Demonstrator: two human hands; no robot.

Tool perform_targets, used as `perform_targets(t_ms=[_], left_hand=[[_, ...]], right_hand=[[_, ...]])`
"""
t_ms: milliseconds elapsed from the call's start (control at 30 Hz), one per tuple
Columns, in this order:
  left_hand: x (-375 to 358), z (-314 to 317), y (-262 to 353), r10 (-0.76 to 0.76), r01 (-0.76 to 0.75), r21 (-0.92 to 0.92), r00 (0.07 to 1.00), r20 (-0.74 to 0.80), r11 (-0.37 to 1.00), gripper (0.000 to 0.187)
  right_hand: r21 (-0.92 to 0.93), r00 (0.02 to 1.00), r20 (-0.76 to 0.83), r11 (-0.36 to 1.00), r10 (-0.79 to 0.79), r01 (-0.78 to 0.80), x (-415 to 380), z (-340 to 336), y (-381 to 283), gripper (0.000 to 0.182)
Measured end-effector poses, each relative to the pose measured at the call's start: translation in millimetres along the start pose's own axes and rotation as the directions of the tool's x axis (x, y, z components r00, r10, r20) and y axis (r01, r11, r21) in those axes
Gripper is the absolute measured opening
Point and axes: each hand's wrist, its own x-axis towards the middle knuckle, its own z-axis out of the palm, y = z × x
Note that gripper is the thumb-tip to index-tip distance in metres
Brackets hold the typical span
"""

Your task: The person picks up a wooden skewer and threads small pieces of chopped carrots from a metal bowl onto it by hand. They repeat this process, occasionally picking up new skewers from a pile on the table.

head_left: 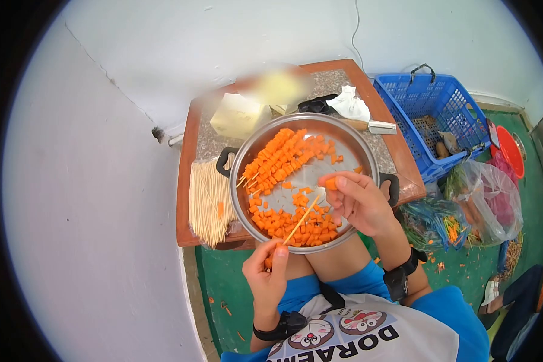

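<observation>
While pinching a carrot chunk [331,183] in right hand [365,202], have a skewer [301,219] gripped in left hand [264,279], kinda slanting up toward it.

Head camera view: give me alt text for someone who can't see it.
A person's left hand holds a wooden skewer while the right hand pinches an orange piece near its tip, over a metal pan of loose orange cubes and filled skewers. Bare skewers lie left of the pan on the table; a blue crate stands right.
</observation>
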Motion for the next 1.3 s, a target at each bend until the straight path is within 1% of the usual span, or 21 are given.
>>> perform_targets(t_ms=[33,67,133,233,300,400,467,533,567,633,767,867,933,1067,1133,1300], left_hand=[[0.0,-0.3,-0.8,0.000,0.000,0.000,1.000,-0.002,1.000,0.015],[0.3,0.0,-1.4,0.000,0.000,0.000,1.000,-0.003,1.000,0.015],[1.0,1.5,-0.6,0.000,0.000,-0.005,1.000,0.007,1.000,0.015],[1.1,2.0,-0.8,0.014,-0.014,-0.006,1.000,0.027,1.000,0.014],[1.2,2.1,-0.7,0.026,-0.026,-0.005,0.999,0.035,1.000,0.013],[2.4,2.9,2.1,0.031,-0.031,0.014,1.000,0.001,0.999,0.012],[3.4,3.0,4.0,0.065,-0.065,0.067,0.998,0.008,0.996,0.012],[3.8,2.6,4.5,0.062,-0.062,0.073,0.998,0.009,0.995,0.013],[3.9,2.6,4.6,0.059,-0.060,0.078,0.998,0.010,0.995,0.013],[3.9,2.8,4.7,0.048,-0.048,0.072,0.999,0.014,0.996,0.013],[4.4,2.4,2.2,0.048,-0.049,0.087,0.999,0.011,0.995,0.014],[4.6,2.5,4.8,0.036,-0.035,0.087,0.999,-0.002,0.996,0.014],[4.9,2.1,2.8,0.042,-0.042,0.092,0.999,0.000,0.995,0.014],[5.0,2.7,1.6,0.065,-0.065,0.083,0.998,0.009,0.994,0.014],[5.4,3.2,3.0,0.079,-0.081,0.093,0.997,0.018,0.992,0.014],[4.9,3.9,4.0,0.104,-0.106,0.108,0.994,0.026,0.988,0.014]], right_hand=[[0.005,0.997,0.069,1.000,-0.026,0.026,0.5,-3.7,0.4,0.026],[0.003,0.997,0.069,1.000,-0.027,0.027,0.5,-4.4,0.0,0.026],[0.071,0.998,0.065,0.997,-0.026,0.021,-0.4,-3.6,-1.1,0.025],[0.092,0.999,0.028,0.995,-0.037,0.034,-1.2,0.5,-1.3,0.024],[0.076,0.999,0.020,0.996,-0.038,0.036,-1.9,3.2,-1.7,0.024],[0.051,1.000,0.006,0.998,-0.027,0.027,-3.6,5.7,-1.5,0.025],[0.044,1.000,0.001,0.999,-0.019,0.019,-3.7,5.8,-0.7,0.025],[0.145,0.999,0.041,0.989,0.002,-0.008,-3.3,4.7,0.2,0.026],[0.145,0.999,0.041,0.989,0.002,-0.008,-3.0,4.4,0.3,0.026],[0.155,0.993,0.120,0.987,0.013,-0.032,-2.7,4.0,0.4,0.028],[0.129,0.993,0.110,0.990,0.043,-0.057,-3.5,5.9,-0.3,0.029],[0.162,0.993,0.100,0.984,0.062,-0.078,-5.0,9.3,-2.4,0.030],[0.126,0.997,0.059,0.990,0.050,-0.057,-5.6,10.4,-2.4,0.031],[0.079,0.998,0.056,0.996,0.024,-0.028,-6.1,7.3,-1.6,0.030],[0.110,0.993,0.121,0.993,0.016,-0.029,-5.7,5.0,-1.4,0.030],[0.193,0.989,0.146,0.980,0.011,-0.040,-4.7,2.5,0.4,0.025]])
